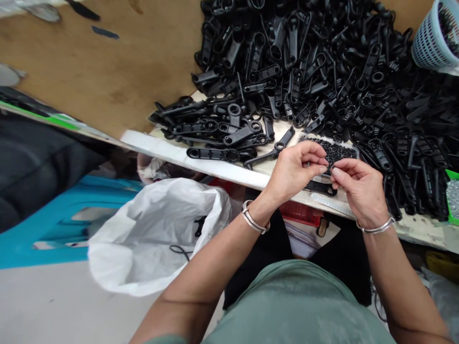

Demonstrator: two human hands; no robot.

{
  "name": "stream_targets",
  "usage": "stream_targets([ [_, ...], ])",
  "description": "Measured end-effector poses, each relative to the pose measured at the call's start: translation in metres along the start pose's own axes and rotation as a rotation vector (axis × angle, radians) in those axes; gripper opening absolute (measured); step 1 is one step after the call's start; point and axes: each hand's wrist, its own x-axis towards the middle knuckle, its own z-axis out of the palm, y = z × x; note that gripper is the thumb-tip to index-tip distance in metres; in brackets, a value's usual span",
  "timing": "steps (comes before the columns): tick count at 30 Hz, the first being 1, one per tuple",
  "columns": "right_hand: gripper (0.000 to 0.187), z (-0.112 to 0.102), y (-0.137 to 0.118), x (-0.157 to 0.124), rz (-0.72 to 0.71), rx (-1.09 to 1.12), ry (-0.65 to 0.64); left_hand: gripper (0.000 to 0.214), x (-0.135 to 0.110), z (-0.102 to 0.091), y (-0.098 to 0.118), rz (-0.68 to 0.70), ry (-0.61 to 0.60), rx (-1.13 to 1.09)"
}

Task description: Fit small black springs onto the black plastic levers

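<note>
Spanning the view, a pale, worn workbench [419,228] carries a broad heap of black plastic crank-like arms [322,71], reaching its front edge on the right. Below that edge, further left, gapes a white sack [111,239]. The left hand [296,169] and right hand [362,188] nearly meet above the front edge, fingertips drawn narrowly together; whether either pinches anything, I cannot tell. Beneath them sits a clear rectangular plastic tray [357,154] of tiny black pieces [337,151], one flat black arm [321,188] lying between tray and edge.
</note>
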Motion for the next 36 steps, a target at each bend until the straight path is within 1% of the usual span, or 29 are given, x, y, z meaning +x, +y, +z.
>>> stream_targets([
  [5, 0.016, -0.001, 0.003, -0.002, -0.049, -0.06, 0.003, 0.025, -0.004, 0.003, 0.005, 0.017, 0.003, 0.116],
  [10, 0.012, -0.001, -0.001, -0.006, -0.12, -0.187, 0.01, 0.025, -0.006, 0.006, 0.007, 0.05, -0.014, 0.211],
  [13, 0.011, -0.001, -0.003, -0.011, -0.134, -0.25, 0.029, 0.026, -0.008, 0.006, 0.007, 0.078, -0.016, 0.275],
  [16, 0.012, -0.003, -0.003, -0.014, -0.114, -0.25, 0.006, 0.025, -0.01, 0.007, 0.007, 0.089, -0.008, 0.327],
  [19, 0.012, -0.005, -0.002, -0.013, -0.086, -0.193, -0.026, 0.025, -0.012, 0.007, 0.005, 0.09, -0.01, 0.341],
  [23, 0.014, -0.004, -0.001, -0.013, -0.038, -0.135, 0.012, 0.025, -0.014, 0.008, 0.004, 0.1, -0.015, 0.354],
  [27, 0.016, -0.001, -0.001, -0.018, 0.017, -0.211, 0.028, 0.024, -0.017, 0.01, 0.005, 0.137, -0.009, 0.404],
  [29, 0.017, 0.0, -0.002, -0.022, -0.023, -0.283, 0.038, 0.023, -0.019, 0.011, 0.005, 0.164, -0.008, 0.44],
  [32, 0.016, 0.0, -0.002, -0.028, -0.155, -0.456, 0.055, 0.022, -0.022, 0.012, 0.004, 0.183, -0.002, 0.481],
  [36, 0.017, -0.004, -0.002, -0.031, -0.271, -0.635, 0.033, 0.022, -0.024, 0.012, 0.002, 0.191, -0.003, 0.499],
])
